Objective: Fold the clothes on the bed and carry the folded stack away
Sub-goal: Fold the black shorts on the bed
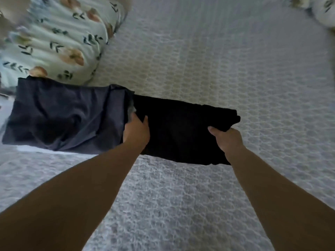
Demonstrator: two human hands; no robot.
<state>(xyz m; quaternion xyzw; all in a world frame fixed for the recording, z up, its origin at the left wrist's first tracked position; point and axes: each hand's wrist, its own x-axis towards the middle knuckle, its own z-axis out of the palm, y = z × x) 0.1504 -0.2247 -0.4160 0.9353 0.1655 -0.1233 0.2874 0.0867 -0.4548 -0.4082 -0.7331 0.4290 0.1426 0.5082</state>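
Observation:
A folded black garment (pixel 179 131) lies across the middle of the bed. My left hand (pixel 136 130) grips its left edge, thumb on top and fingers tucked beneath. My right hand (pixel 227 140) grips its right edge near the thick fold, with the fingertips hidden under the cloth. Directly to the left lies a folded dark blue-grey garment (pixel 61 115), its right edge touching the black one beside my left hand.
The bed's grey-white textured cover (pixel 226 73) spreads all around. A floral pillow (pixel 59 38) lies at the upper left, just behind the blue-grey garment. Another floral pillow (pixel 324 9) shows at the top right corner.

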